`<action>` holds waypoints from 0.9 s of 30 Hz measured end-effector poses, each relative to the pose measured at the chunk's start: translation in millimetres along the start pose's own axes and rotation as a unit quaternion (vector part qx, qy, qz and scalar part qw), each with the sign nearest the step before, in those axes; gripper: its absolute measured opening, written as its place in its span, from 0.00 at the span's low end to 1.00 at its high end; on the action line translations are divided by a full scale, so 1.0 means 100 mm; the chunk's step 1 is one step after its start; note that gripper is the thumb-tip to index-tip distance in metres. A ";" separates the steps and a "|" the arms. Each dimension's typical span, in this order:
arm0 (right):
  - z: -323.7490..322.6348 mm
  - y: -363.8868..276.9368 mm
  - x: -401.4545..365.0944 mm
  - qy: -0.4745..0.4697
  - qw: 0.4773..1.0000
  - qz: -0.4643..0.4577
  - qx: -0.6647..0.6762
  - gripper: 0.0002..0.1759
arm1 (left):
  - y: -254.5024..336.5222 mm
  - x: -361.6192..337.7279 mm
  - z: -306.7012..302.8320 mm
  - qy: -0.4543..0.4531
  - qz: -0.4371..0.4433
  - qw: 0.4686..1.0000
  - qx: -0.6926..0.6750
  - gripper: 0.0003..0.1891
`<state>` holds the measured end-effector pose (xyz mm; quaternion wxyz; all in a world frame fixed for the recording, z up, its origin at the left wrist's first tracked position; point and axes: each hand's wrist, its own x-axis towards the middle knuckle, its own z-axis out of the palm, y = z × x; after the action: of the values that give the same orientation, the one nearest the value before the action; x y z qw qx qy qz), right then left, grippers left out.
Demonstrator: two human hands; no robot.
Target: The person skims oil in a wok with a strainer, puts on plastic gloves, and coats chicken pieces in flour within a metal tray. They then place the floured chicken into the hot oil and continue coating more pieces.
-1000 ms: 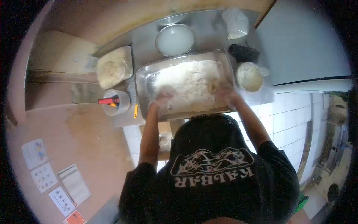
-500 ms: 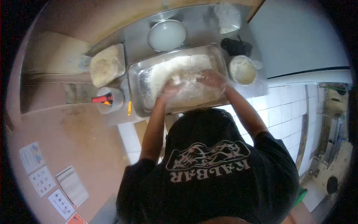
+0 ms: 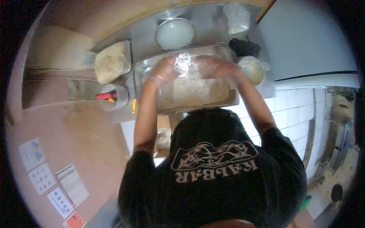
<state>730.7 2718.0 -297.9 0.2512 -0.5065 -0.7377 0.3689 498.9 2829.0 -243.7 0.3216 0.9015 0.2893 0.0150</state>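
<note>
A steel tray (image 3: 225, 49) of white flour (image 3: 194, 85) sits in front of me on the counter. My left hand (image 3: 165, 72), in a clear plastic glove, is over its left part, fingers reaching toward the middle. My right hand (image 3: 215, 68), also gloved, comes in from the right side. Both hands are near each other above the flour, smeared by motion. A bright, shiny white patch shows between them, and I cannot tell whether the fingers hold any of it.
Behind the tray stands a round bowl (image 3: 175, 34) of whitish liquid. A bag of pale contents (image 3: 113, 62) and a tub with red-handled tools (image 3: 114, 97) are on the left, beside a yellow-handled tool (image 3: 134, 106). On the right are a flour tub (image 3: 251, 71), a black bundle (image 3: 244, 47) and a plastic bag (image 3: 237, 19).
Both hands have moved toward the tray's far side, the left also outward to the left. Flour that lay along the far side now shows heaped nearer the middle.
</note>
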 end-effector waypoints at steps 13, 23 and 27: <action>0.98 0.86 0.03 0.127 0.949 0.192 0.216 0.37 | -1.44 0.34 1.71 -0.045 -0.145 0.978 -0.140 0.27; 1.36 1.80 -0.19 0.095 0.924 0.160 0.334 0.35 | -0.82 0.05 1.49 0.024 -0.138 0.963 -0.230 0.39; 0.42 0.50 -0.10 -0.020 0.976 0.150 -0.153 0.31 | -0.72 -0.01 1.22 0.001 -0.157 0.987 -0.043 0.32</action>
<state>730.7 2706.9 -363.2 0.0973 -0.6366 -0.7057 0.2952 486.7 2804.0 -382.4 0.3585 0.8299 0.4269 -0.0224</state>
